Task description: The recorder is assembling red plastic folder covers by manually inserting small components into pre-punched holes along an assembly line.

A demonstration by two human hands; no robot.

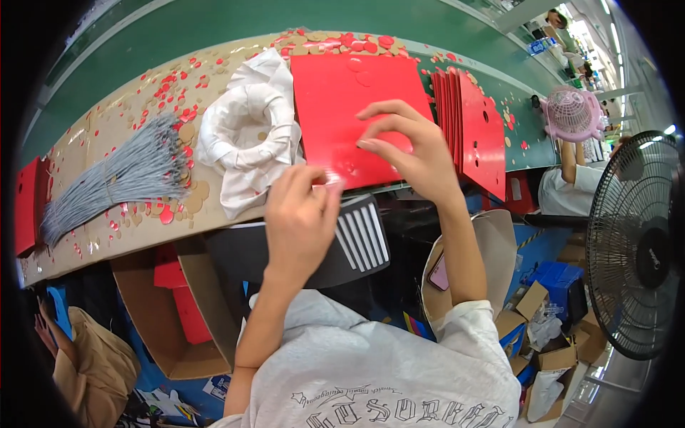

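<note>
A flat red sheet (357,93), perhaps a folded card or bag, lies on the bench in front of me, with some faint clear-looking round spots on it. My left hand (300,221) is at its near left corner, thumb and fingertips pinched together. Motion blurs the tips, so what they hold, if anything, cannot be made out. Over the right part of the sheet hovers my right hand (417,153), its fingers curved and apart with nothing visible between them. Left of the sheet rests a white ring-shaped roll of strip (214,146) on crumpled white material.
A bundle of grey cords (118,175) lies on the cardboard-covered bench (93,250) among red and tan discs. Red pieces with holes (481,135) stand at right. Below are a black item with white strips (321,267) and a cardboard box (146,307). A black fan (635,242) stands right.
</note>
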